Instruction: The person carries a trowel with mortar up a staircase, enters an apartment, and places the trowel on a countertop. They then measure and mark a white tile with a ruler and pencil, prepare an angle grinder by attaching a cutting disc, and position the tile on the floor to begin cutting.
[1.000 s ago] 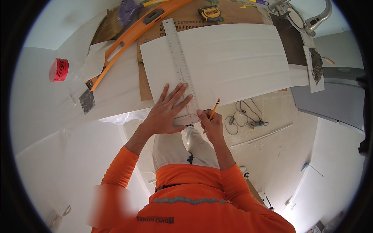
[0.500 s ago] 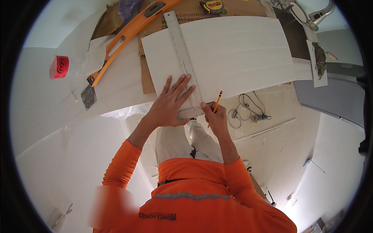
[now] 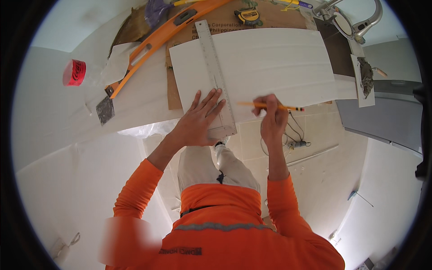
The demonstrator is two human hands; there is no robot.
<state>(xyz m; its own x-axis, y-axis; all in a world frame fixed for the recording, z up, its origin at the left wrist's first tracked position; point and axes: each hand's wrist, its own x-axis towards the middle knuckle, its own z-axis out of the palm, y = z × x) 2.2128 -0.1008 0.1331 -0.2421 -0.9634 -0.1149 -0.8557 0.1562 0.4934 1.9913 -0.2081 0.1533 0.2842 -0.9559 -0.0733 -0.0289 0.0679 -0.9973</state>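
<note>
A large white panel lies on the worktop, and a metal try square rests across its left part with the stock at the near edge. My left hand presses flat on the square, fingers spread over the lower blade and the panel. To the right, apart from the square, my right hand pinches a yellow pencil. The pencil is nearly level; its tip points left over the panel's near edge and looks blurred.
Beyond the panel are brown cardboard, a tape measure and an orange spirit level. A bottle with a red label stands left. A mortar-covered board sits right, near a faucet. Cables lie on the floor.
My right hand has left the square's near end and moved right and upward. The pencil has swung from steeply tilted to nearly level. My left hand stays on the square.
</note>
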